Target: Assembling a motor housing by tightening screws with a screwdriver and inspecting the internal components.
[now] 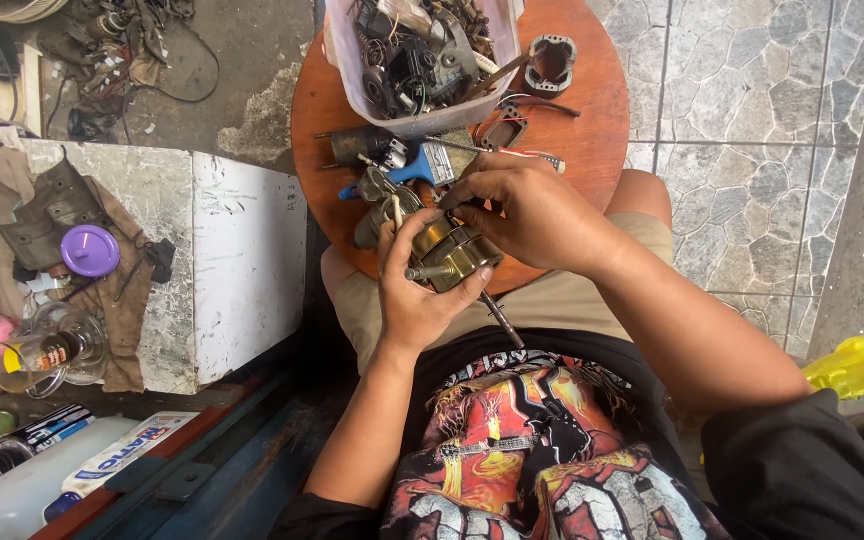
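Observation:
My left hand (414,292) cups a small brass-coloured motor (452,252) from below, its steel shaft sticking out to the left. My right hand (524,208) grips the top of the same motor with thumb and fingers. A thin dark rod (502,318), perhaps a screwdriver, pokes down from under the motor toward my lap. Both hands hover over the near edge of a round brown wooden table (592,120) resting on my knees.
A clear plastic tub (422,120) of metal parts stands at the table's back. Beside it lie a stator core (550,62), a blue-handled tool (414,172) and wires. Left: a white block (242,250), a purple lid (89,250), a glass jar (47,350). A yellow bag (857,365) sits right.

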